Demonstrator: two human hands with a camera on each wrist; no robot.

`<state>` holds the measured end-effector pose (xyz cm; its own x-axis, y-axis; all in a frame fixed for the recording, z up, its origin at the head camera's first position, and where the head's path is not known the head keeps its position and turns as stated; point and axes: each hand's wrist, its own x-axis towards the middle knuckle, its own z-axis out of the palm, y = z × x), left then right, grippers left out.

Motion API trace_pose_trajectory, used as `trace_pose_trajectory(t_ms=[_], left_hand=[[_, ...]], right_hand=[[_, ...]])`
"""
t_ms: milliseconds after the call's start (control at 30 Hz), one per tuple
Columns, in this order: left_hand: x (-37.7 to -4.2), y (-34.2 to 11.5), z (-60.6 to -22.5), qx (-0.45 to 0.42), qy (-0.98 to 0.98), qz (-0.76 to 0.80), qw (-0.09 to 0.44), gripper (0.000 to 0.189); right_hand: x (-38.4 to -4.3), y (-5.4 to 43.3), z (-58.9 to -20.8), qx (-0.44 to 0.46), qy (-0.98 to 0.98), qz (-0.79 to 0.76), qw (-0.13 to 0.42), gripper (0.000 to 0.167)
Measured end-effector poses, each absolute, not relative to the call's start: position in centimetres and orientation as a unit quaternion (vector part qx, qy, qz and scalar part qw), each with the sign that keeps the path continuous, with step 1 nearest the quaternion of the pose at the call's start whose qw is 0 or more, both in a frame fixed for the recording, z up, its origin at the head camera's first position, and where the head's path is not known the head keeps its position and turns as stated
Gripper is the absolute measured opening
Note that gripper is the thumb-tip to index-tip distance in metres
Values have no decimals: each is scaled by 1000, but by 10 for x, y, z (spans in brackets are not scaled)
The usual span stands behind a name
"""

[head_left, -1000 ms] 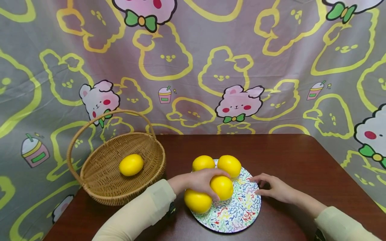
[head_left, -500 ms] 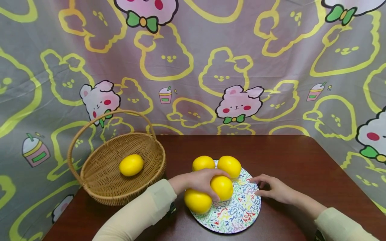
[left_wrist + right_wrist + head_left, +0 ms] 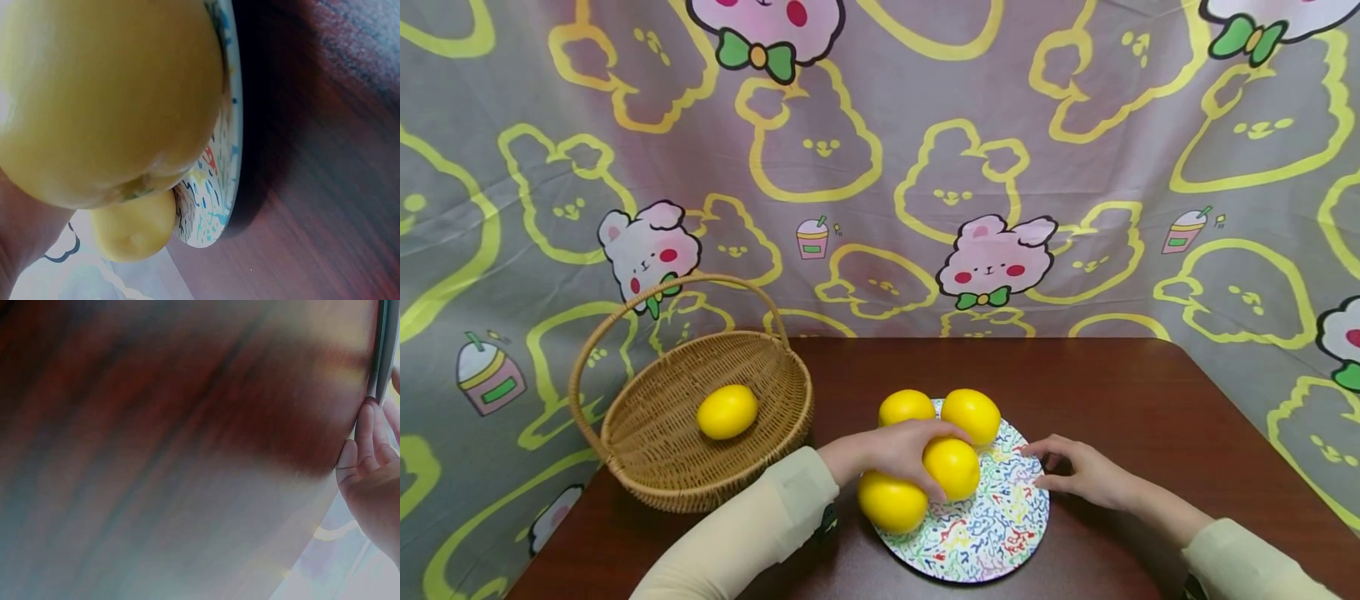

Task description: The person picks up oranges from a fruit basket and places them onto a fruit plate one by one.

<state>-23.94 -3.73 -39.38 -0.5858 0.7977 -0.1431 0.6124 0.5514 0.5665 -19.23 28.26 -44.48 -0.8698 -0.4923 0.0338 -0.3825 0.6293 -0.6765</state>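
My left hand [image 3: 898, 450] grips a yellow lemon [image 3: 953, 469] over the round plate, thumb and fingers around its sides. Three more lie on the plate: a front-left lemon [image 3: 893, 502] beside my palm, a back-left lemon [image 3: 906, 407] and a back-right lemon [image 3: 972, 415]. The plate [image 3: 977, 550] is white with colourful squiggles. At its right rim, my right hand [image 3: 1086, 473] holds the edge with its fingertips; the right wrist view shows fingers [image 3: 367, 434] right at the rim. A large near lemon [image 3: 112, 94] fills much of the left wrist view, hiding most of the hand.
A wicker basket [image 3: 662, 417] with a tall handle stands at the left, tilted toward me, with one lemon [image 3: 727, 412] inside. The dark brown table [image 3: 1120, 383] meets a patterned cloth [image 3: 880, 167] hanging at the back and sides.
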Motion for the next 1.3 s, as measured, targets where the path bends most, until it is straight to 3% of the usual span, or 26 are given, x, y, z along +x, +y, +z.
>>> trace_pose_trajectory(t_ms=[567,1300], left_hand=[[-237,-43,-384,408,853,254,203,73],[-221,-85,-345,412,862,262,139,69]], right_hand=[[-192,282,-443,-250,897,-355,78,44],[-192,283,-442,-253,897,-356,75,44]])
